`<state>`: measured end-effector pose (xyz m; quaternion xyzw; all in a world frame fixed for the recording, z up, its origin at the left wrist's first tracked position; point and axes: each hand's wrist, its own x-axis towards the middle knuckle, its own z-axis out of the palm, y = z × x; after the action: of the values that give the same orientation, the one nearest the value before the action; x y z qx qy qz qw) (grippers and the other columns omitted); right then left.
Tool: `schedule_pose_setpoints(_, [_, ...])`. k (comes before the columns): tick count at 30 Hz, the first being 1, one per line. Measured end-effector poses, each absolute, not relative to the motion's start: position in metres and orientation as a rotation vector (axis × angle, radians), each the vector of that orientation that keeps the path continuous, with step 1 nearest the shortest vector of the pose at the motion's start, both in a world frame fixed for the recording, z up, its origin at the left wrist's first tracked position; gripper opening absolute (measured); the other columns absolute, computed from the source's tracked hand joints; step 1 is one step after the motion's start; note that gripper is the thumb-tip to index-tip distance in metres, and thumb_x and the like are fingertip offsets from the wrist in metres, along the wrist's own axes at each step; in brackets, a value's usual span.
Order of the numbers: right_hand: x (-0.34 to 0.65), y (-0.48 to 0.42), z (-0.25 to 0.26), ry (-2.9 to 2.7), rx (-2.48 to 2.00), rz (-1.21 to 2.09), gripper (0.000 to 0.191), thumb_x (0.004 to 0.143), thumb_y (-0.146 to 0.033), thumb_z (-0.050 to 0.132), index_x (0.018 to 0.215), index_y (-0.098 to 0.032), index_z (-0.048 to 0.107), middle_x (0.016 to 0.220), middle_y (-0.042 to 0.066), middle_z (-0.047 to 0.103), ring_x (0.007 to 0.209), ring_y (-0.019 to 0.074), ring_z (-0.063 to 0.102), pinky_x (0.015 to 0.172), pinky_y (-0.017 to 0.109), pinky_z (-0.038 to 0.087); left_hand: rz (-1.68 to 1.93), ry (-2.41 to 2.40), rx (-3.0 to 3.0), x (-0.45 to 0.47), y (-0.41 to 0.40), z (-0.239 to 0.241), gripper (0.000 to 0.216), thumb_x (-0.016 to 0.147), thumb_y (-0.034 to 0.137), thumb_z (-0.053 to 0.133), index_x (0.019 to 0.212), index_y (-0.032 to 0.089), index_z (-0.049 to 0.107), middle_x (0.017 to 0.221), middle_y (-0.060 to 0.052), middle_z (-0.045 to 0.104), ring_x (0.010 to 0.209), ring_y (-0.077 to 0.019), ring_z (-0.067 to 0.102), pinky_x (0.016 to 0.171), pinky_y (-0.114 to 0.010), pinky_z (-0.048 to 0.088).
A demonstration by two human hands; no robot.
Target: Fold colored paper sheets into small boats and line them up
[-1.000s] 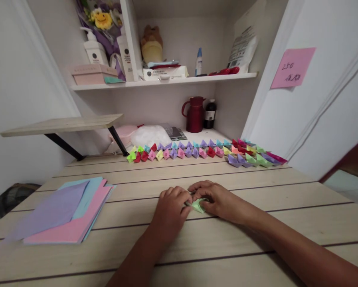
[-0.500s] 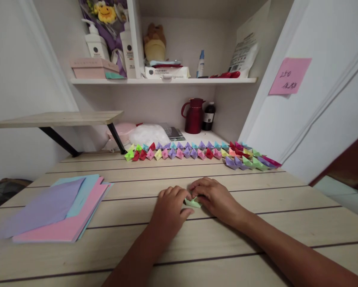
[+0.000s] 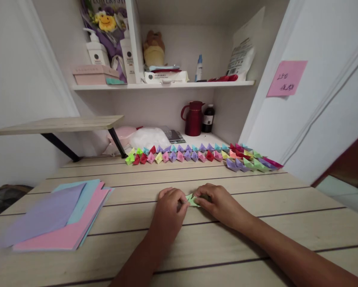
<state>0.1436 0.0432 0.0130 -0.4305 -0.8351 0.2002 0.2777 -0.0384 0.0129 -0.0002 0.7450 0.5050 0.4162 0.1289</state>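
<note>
A small light-green folded paper piece (image 3: 192,200) rests on the wooden table (image 3: 196,243) between my two hands. My left hand (image 3: 169,211) pinches its left side with curled fingers. From the right, my right hand (image 3: 219,202) pinches its other end. Only two green points of the paper show between the fingertips; the remainder is hidden under my fingers.
Rows of small coloured folded paper boats (image 3: 196,155) line the far edge of the table. A stack of purple, blue and pink paper sheets (image 3: 57,217) lies at the left. A red jug (image 3: 193,118) and dark bottle (image 3: 208,118) stand behind, under a shelf (image 3: 163,84).
My hands have tightened on the green paper and lifted its points up between the fingertips; the view has shifted slightly.
</note>
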Motion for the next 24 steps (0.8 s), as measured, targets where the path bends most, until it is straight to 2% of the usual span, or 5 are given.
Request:
schedule_pose_setpoints(5, [0.146,0.038,0.024,-2.234,-1.066,0.741,0.033,0.096,-0.036,0.039,0.079,-0.018,0.062,0.076,0.002,0.064,0.070,0.0159,0.056,0.064,0.026,0.040,1.367,1.436,1.862,-0.042,0.017,-0.002,0.012,0.073,0.014,0.056,0.064,0.021,0.052,0.076,0.000,0.066,0.077,-0.0173,0.062,0.075,-0.029,0.047])
schedule_pose_setpoints(9, [0.147,0.037,0.024,-2.161,-1.062,0.840,0.021,0.083,-0.039,0.062,0.088,-0.019,0.062,0.083,0.002,0.065,0.075,0.0169,0.056,0.065,0.025,0.040,1.411,1.401,1.679,-0.043,0.018,0.000,0.010,0.071,0.019,0.059,0.063,0.020,0.053,0.075,0.000,0.066,0.074,-0.0169,0.063,0.071,-0.027,0.048])
schedule_pose_setpoints(11, [0.147,0.039,0.019,-2.079,-1.074,0.892,0.021,0.076,-0.036,0.069,0.086,-0.019,0.061,0.078,0.000,0.063,0.071,0.0158,0.054,0.063,0.025,0.039,1.394,1.392,1.645,-0.042,0.018,-0.001,0.009,0.071,0.022,0.060,0.064,0.020,0.054,0.077,-0.001,0.067,0.075,-0.0176,0.064,0.072,-0.028,0.049])
schedule_pose_setpoints(19, [0.143,0.048,0.000,-1.662,-1.108,1.220,0.026,0.068,-0.036,0.074,0.077,-0.019,0.058,0.053,-0.009,0.040,0.050,0.0082,0.033,0.047,0.021,0.024,1.395,1.348,1.584,-0.035,0.020,-0.013,0.011,0.075,0.026,0.059,0.069,0.020,0.052,0.075,-0.001,0.064,0.074,-0.0176,0.062,0.070,-0.028,0.049])
schedule_pose_setpoints(24, [0.140,0.044,0.003,-1.452,-0.993,1.398,0.031,0.065,-0.036,0.078,0.071,-0.018,0.053,0.059,-0.007,0.054,0.055,0.0089,0.044,0.053,0.022,0.031,1.434,1.339,1.520,-0.027,0.018,-0.015,0.011,0.075,0.026,0.059,0.069,0.020,0.052,0.076,-0.001,0.064,0.074,-0.0178,0.062,0.071,-0.029,0.049])
